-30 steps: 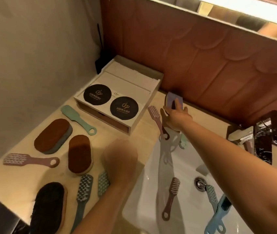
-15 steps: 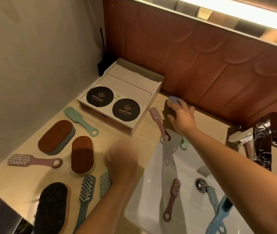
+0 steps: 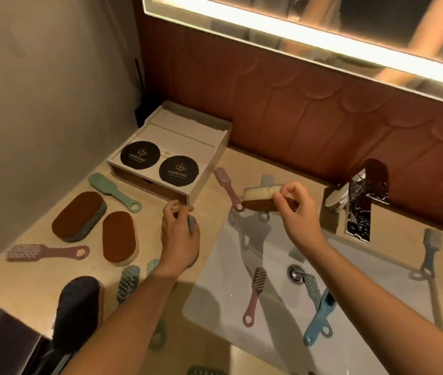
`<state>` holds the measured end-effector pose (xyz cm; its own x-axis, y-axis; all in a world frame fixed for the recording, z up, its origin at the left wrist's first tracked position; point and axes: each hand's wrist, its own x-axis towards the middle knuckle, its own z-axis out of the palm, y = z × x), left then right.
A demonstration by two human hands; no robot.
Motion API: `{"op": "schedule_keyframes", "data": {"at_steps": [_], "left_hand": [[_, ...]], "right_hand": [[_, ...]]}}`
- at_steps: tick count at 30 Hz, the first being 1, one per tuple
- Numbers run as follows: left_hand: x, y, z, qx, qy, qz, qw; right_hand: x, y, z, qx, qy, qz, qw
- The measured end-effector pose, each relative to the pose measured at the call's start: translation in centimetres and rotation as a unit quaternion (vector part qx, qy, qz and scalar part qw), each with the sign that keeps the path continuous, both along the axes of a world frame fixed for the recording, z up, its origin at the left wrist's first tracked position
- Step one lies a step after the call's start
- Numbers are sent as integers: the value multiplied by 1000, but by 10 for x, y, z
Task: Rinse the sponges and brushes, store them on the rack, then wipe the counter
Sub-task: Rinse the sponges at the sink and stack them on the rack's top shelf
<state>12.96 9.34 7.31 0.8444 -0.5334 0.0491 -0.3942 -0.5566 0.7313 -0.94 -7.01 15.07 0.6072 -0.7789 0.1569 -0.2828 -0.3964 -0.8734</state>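
Head view: the right hand [image 3: 294, 209] hangs over the far rim of the sink [image 3: 215, 266]. Its fingers and thumb are pinched on one end of a two-layer sponge [image 3: 259, 197], cream on top and brown below, held level and clear of the bench [image 3: 25, 280]. The left hand [image 3: 178, 235] is over the bench just left of the sink, in front of the wooden box [image 3: 187, 136] at the back left corner. Its fingers are curled round a grey-blue sponge [image 3: 192, 225] that is mostly hidden by the palm.

Two brown-topped sponges [image 3: 79, 215] [image 3: 119, 238] lie side by side on the left of the bench, with a teal brush [image 3: 113, 190] between them and the box. A pink brush [image 3: 44, 252] lies nearer the left edge. A dark oval brush [image 3: 78, 307] sits at the near edge beside a grey-green brush [image 3: 127, 282]. Another pink brush [image 3: 225, 189] lies at the sink's far left corner.

Inside the sink a pink brush [image 3: 254, 296] lies left of the drain [image 3: 295, 272], and a blue brush [image 3: 319, 318] lies just right of it. The tap [image 3: 360, 204] stands at the back edge.
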Motion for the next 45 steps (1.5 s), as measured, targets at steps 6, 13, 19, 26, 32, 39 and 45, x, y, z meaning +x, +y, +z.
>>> {"op": "schedule_keyframes", "data": {"at_steps": [6,13,19,26,32,39,45], "left_hand": [[-23,8,55,-171,216,-7,961],[-80,-9,95,-258,435,-108,856],[-135,-41,114,-223,443,-186,848],[-190,-75,133,-189,374,-250,873],[-220,-81,140,-205,341,-290,870],[-247,-85,153,-154,323,-385,851],[-260,-88,164,-146,376,-370,837]], "right_hand": [[-50,13,20,78,-61,-33,995],[-116,26,38,116,-87,-86,986],[-155,26,48,204,-147,-134,959],[-177,28,65,195,-158,-157,955],[-191,29,73,216,-174,-169,946],[-208,47,69,294,-246,-172,907],[-218,49,70,340,-273,-171,883]]}}
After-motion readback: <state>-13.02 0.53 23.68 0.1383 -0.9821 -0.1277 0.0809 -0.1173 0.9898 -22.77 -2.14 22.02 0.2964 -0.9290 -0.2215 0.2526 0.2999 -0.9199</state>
